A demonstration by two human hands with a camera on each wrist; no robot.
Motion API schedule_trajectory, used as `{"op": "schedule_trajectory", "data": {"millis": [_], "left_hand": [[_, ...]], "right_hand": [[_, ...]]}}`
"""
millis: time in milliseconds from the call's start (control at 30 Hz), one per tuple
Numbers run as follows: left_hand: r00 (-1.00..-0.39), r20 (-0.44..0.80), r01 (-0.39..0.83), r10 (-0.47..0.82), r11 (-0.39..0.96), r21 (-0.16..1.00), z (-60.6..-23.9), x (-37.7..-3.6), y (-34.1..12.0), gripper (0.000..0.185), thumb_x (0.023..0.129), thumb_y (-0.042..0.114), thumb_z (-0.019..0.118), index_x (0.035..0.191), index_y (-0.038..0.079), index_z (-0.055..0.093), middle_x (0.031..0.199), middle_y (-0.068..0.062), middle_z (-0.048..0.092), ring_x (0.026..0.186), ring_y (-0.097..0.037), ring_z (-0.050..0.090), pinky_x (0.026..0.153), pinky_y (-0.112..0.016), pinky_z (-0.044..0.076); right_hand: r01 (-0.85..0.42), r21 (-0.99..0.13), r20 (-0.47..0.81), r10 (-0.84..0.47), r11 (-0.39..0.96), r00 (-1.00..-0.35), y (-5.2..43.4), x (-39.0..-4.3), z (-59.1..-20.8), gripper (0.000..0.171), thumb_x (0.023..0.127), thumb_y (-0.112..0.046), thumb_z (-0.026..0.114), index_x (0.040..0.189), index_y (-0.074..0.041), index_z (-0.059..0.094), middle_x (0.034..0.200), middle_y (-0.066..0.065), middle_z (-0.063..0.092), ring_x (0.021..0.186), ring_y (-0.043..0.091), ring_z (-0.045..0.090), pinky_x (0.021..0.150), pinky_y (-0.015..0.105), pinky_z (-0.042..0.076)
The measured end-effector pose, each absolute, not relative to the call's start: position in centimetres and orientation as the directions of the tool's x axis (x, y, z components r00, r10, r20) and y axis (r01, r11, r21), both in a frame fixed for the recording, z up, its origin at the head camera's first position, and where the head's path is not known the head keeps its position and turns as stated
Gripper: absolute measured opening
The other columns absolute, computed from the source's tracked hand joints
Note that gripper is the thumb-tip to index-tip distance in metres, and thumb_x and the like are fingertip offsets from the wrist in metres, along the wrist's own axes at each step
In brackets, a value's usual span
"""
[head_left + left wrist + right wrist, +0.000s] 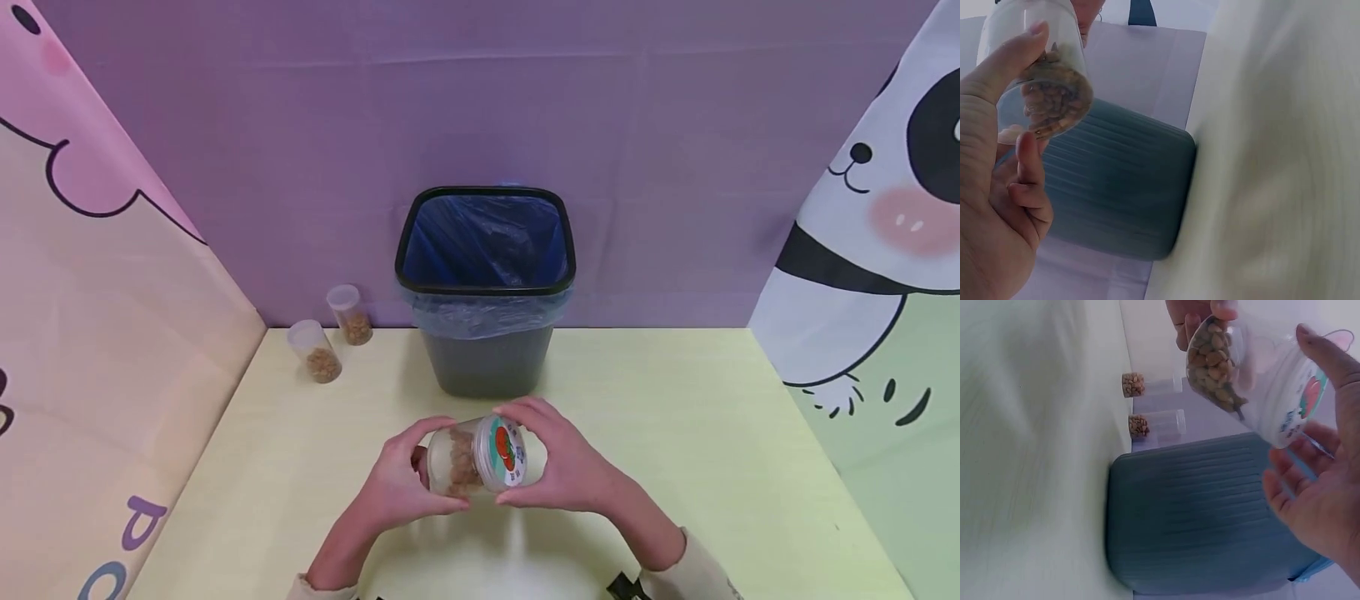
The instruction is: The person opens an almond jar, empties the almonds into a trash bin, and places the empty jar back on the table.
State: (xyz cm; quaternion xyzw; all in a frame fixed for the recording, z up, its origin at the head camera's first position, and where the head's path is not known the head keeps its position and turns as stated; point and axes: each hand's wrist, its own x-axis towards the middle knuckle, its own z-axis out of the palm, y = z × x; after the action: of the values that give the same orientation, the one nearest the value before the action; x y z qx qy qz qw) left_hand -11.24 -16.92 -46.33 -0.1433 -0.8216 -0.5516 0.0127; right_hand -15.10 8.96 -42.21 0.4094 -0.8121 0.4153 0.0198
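A clear plastic jar [442, 461], part filled with brown nuts [1211, 362], is held tilted above the table in front of the bin. Its screw lid [504, 450] is on and carries a round teal-and-white label with a red-orange picture. My left hand [393, 490] grips the jar's lower body, thumb along the side in the left wrist view. Around the lid, my right hand [570, 467] has thumb and fingers on opposite edges. In the right wrist view the nuts lie toward the base.
A grey bin [487, 362] with a black rim and blue liner [491, 242] stands at the table's back. Two open-looking clear containers [303, 335] [343, 298] with nuts stand left of it. Purple cloth [300, 125] hangs behind; printed cartoon panels flank the pale table [675, 433].
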Motion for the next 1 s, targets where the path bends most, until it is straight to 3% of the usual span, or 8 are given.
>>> {"op": "schedule_trajectory", "data": {"millis": [100, 233, 333, 433, 533, 633, 800, 1000], "left_hand": [[-0.957, 0.207, 0.266, 0.205, 0.321, 0.909, -46.1, -11.0, -16.9, 0.092, 0.048, 0.014, 0.099, 0.128, 0.018, 0.055, 0.09, -0.005, 0.061, 0.052, -0.012, 0.053, 0.046, -0.029, 0.048], [-0.947, 0.255, 0.307, 0.197, 0.306, 0.901, -44.6, -10.6, -16.6, 0.088, 0.049, 0.007, 0.097, 0.127, 0.007, 0.056, 0.1, -0.008, 0.061, 0.052, -0.018, 0.051, 0.047, -0.028, 0.046], [-0.941, 0.28, 0.33, 0.189, 0.34, 0.881, -44.0, -10.4, -16.4, 0.086, 0.049, 0.007, 0.097, 0.125, 0.005, 0.057, 0.109, -0.008, 0.061, 0.056, -0.02, 0.051, 0.049, -0.027, 0.045], [-0.928, 0.318, 0.37, 0.192, 0.404, 0.837, -44.8, -10.7, -16.5, 0.087, 0.05, 0.015, 0.098, 0.126, 0.008, 0.057, 0.115, -0.003, 0.061, 0.069, -0.018, 0.055, 0.056, -0.027, 0.046], [-0.912, 0.355, 0.41, 0.205, 0.451, 0.793, -46.5, -11.3, -16.8, 0.089, 0.05, 0.024, 0.099, 0.128, 0.015, 0.056, 0.122, 0.005, 0.058, 0.093, -0.015, 0.058, 0.07, -0.032, 0.05], [-0.907, 0.363, 0.42, 0.212, 0.471, 0.776, -47.5, -11.6, -16.9, 0.091, 0.05, 0.026, 0.099, 0.129, 0.02, 0.054, 0.124, 0.012, 0.056, 0.11, -0.012, 0.054, 0.085, -0.038, 0.05], [-0.904, 0.37, 0.428, 0.215, 0.473, 0.77, -48.0, -11.6, -16.9, 0.092, 0.048, 0.025, 0.099, 0.128, 0.022, 0.053, 0.122, 0.012, 0.057, 0.112, -0.013, 0.055, 0.091, -0.047, 0.048], [-0.895, 0.392, 0.445, 0.213, 0.465, 0.765, -48.0, -11.5, -17.0, 0.092, 0.048, 0.027, 0.099, 0.127, 0.019, 0.053, 0.119, 0.008, 0.059, 0.107, -0.013, 0.057, 0.089, -0.036, 0.049]], "right_hand": [[-0.599, -0.703, 0.297, -0.608, 0.383, -0.737, 9.0, -14.6, -42.5, 0.091, 0.068, -0.048, 0.086, 0.142, -0.017, 0.044, 0.135, -0.006, 0.047, 0.124, 0.016, 0.044, 0.098, 0.044, 0.044], [-0.492, -0.697, 0.212, -0.506, 0.521, -0.836, 8.7, -13.8, -42.4, 0.074, 0.077, -0.051, 0.077, 0.135, -0.015, 0.05, 0.128, -0.007, 0.052, 0.119, 0.014, 0.047, 0.096, 0.044, 0.044], [-0.437, -0.661, 0.182, -0.434, 0.611, -0.882, 8.3, -13.5, -42.2, 0.059, 0.079, -0.058, 0.071, 0.121, -0.018, 0.061, 0.113, -0.012, 0.058, 0.106, 0.008, 0.051, 0.086, 0.037, 0.048], [-0.394, -0.631, 0.153, -0.391, 0.668, -0.908, 7.9, -13.3, -42.1, 0.058, 0.075, -0.067, 0.069, 0.11, -0.021, 0.065, 0.102, -0.016, 0.058, 0.093, 0.007, 0.052, 0.073, 0.031, 0.047], [-0.39, -0.618, 0.146, -0.387, 0.683, -0.91, 7.7, -13.2, -42.0, 0.064, 0.071, -0.073, 0.068, 0.109, -0.021, 0.064, 0.099, -0.016, 0.058, 0.09, 0.009, 0.053, 0.07, 0.028, 0.046], [-0.43, -0.63, 0.168, -0.427, 0.647, -0.889, 7.8, -13.4, -41.9, 0.066, 0.07, -0.071, 0.071, 0.113, -0.022, 0.064, 0.101, -0.016, 0.058, 0.093, 0.01, 0.055, 0.074, 0.028, 0.048], [-0.5, -0.671, 0.194, -0.521, 0.548, -0.831, 8.4, -14.1, -42.0, 0.07, 0.069, -0.054, 0.083, 0.127, -0.023, 0.059, 0.113, -0.017, 0.057, 0.106, 0.01, 0.052, 0.089, 0.037, 0.045], [-0.511, -0.724, 0.186, -0.582, 0.463, -0.791, 9.0, -14.4, -42.2, 0.092, 0.062, -0.035, 0.092, 0.141, -0.018, 0.047, 0.136, -0.01, 0.051, 0.128, 0.016, 0.042, 0.102, 0.052, 0.03]]}}
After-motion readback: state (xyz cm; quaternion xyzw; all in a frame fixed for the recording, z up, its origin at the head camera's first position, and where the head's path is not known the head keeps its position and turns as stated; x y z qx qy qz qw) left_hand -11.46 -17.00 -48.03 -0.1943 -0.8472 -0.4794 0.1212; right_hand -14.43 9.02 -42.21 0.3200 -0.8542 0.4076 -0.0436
